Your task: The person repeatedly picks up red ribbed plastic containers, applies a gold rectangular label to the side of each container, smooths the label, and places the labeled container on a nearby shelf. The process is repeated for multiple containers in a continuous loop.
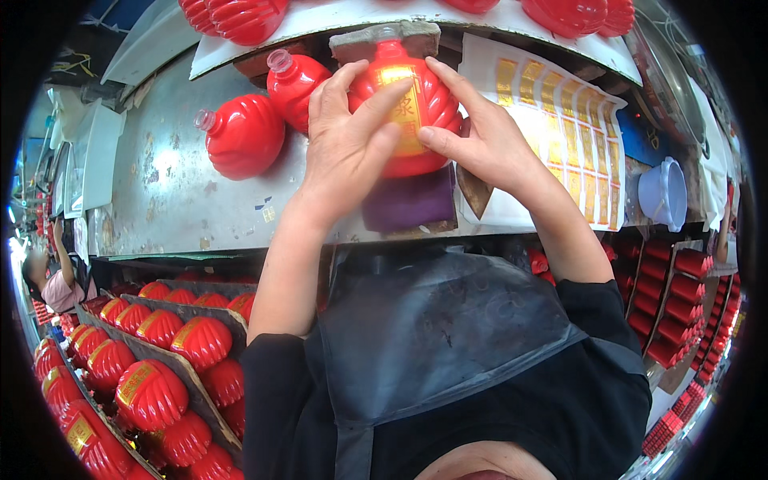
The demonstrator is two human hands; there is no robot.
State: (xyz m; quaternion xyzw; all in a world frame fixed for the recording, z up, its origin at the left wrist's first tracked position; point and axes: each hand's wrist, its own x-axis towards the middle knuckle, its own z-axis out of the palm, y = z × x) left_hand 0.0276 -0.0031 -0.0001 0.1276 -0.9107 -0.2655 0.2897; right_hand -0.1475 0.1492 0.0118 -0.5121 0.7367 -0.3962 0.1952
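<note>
A glossy red ribbed bottle (404, 164) with a gold label (406, 112) lies in front of me, its clear neck pointing away onto a worn grey block (422, 42). My left hand (346, 132) holds its left side, the thumb stretched over the label. From the other side, my right hand (484, 136) grips the bottle, fingertips near its shoulder and thumb at the label's right edge. A purple cloth (408, 204) lies under the near end. Beside my right hand is a sheet of gold labels (572, 148), with a dark pointed piece (474, 192) at its near corner.
Two red bottles (244, 136) without visible labels lie left on the metal table (172, 196). More bottles sit on a white shelf (464, 20) at the back. Labelled bottles fill racks (160, 320) lower left. A pale blue bucket (664, 194) stands right; another person (60, 280) is far left.
</note>
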